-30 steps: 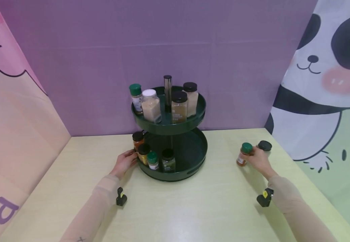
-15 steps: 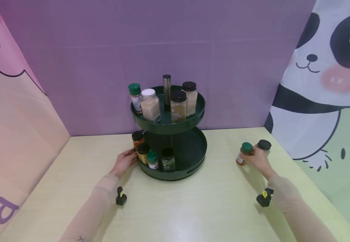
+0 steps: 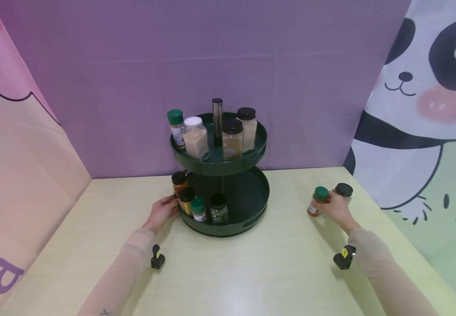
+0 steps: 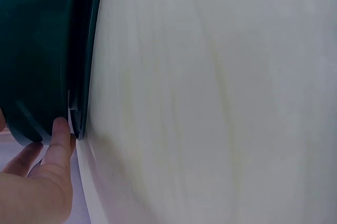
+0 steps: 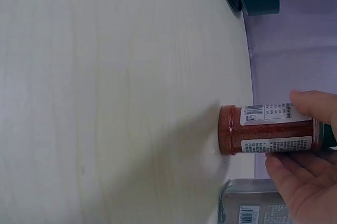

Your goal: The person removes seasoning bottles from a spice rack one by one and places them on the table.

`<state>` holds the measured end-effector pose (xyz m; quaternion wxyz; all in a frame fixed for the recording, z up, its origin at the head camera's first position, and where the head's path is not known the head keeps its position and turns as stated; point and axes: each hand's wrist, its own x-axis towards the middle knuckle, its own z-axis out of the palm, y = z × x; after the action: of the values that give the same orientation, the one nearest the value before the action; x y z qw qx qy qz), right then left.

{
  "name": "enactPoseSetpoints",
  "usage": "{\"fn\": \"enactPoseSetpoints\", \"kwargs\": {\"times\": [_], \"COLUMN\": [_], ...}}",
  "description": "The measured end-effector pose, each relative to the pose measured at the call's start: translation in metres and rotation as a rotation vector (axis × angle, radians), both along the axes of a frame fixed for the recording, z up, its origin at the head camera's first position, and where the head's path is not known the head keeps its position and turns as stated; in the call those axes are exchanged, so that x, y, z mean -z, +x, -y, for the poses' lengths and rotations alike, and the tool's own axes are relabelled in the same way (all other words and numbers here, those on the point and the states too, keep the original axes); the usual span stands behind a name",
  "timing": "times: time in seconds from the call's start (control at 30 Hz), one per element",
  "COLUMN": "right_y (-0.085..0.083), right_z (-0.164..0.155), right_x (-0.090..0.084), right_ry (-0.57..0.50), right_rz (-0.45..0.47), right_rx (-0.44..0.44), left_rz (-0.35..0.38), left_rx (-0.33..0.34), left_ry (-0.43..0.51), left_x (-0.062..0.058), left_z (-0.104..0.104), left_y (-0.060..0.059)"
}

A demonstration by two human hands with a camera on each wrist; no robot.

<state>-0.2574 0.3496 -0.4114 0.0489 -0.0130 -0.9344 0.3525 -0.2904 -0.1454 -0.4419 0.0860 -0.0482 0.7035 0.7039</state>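
Two hands | left hand (image 3: 162,212) flat against rack (image 3: 251,219) | right hand (image 3: 336,210) seemingly grips red jar (image 3: 317,202)

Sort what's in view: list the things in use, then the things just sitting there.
In use:
right hand gripping red spice jar
left hand touching green rack

Sitting there:
black-lidded jar behind the right hand
jars on both tiers
table
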Motion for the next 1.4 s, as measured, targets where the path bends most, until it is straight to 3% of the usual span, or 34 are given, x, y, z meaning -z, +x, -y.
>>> {"fn": "enactPoseSetpoints", "kwargs": {"times": [0.5,0.93,1.4], "right_y": [0.001,-0.003,-0.007], "right_z": [0.004,0.004,0.007], "right_x": [-0.014,-0.029,-0.047], "right_ry": [-0.022,-0.022,-0.062], "right_rz": [0.086,0.104,0.101], "right_rx": [0.032,0.051,0.017], "left_rz": [0.002,0.003,0.006], "left_rx": [-0.002,0.0,0.02], "left_ry": [0.0,-0.004,-0.01], "left_x": [0.004,0.003,0.0], "left_z": [-0.001,-0.004,0.001], "left_y": [-0.002,-0.001,0.0]}}
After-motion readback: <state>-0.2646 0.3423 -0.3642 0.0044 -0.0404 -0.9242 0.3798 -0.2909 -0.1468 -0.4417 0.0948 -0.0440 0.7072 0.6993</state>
